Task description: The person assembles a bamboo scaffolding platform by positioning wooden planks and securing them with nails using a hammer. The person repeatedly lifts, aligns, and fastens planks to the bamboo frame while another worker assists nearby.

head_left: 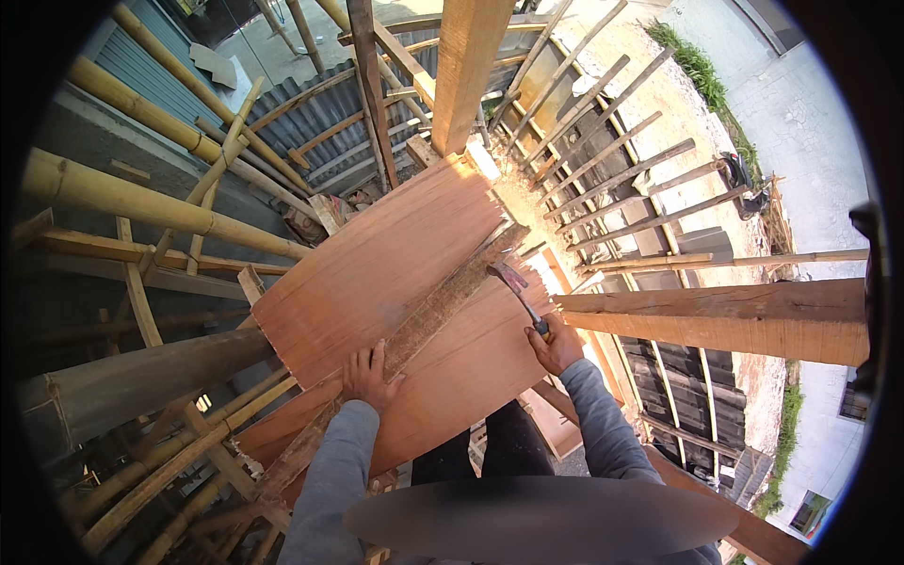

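My right hand is closed around the handle of a claw hammer. The hammer's head is just above the upper end of a rough wooden strip; whether it touches the wood I cannot tell. That strip runs diagonally across reddish plywood. One plywood sheet shows on its far left side, and more plywood shows on its near right side. My left hand rests on the strip's lower part and the plywood beside it, fingers stretched out. No nail can be made out.
A thick timber post rises behind the plywood. Another heavy beam juts in from the right. Bamboo poles cross on the left. Beyond, to the right, stand several thin upright sticks and corrugated sheets lie at the back.
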The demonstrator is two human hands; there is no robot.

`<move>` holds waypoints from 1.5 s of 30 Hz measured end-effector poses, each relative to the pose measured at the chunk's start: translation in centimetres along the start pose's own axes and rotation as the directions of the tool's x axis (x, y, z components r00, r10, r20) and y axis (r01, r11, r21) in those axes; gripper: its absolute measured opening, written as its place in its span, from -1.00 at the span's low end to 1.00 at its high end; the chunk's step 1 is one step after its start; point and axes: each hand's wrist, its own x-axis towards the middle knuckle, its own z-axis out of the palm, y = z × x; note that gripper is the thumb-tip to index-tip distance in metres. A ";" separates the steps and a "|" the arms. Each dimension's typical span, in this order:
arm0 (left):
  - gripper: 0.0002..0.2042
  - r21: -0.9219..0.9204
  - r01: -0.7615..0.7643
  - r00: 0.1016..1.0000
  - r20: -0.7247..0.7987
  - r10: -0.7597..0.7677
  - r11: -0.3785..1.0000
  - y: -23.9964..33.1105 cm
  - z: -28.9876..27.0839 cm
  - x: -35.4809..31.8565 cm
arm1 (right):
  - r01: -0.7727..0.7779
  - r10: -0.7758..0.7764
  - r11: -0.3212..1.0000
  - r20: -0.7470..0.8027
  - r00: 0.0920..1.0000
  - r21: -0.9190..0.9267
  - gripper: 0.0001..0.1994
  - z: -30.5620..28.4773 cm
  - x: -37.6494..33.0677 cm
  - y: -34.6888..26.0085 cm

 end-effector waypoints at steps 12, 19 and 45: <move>0.03 0.057 0.292 0.953 0.065 -0.295 0.955 0.9 -0.6 -2.2 | -0.169 0.141 0.962 -0.143 0.980 -0.213 -0.57 6.5 -6.8 6.6; -0.04 0.018 0.182 0.981 0.070 -0.183 0.983 -3.5 -0.1 -5.8 | 0.029 -0.072 0.932 -0.108 0.991 -0.361 -0.51 3.4 -4.6 7.4; -0.24 0.628 0.028 0.750 -0.528 0.399 0.778 9.0 -46.7 3.1 | -0.183 -0.355 -0.052 0.153 0.922 0.982 -0.40 -8.2 2.6 -40.2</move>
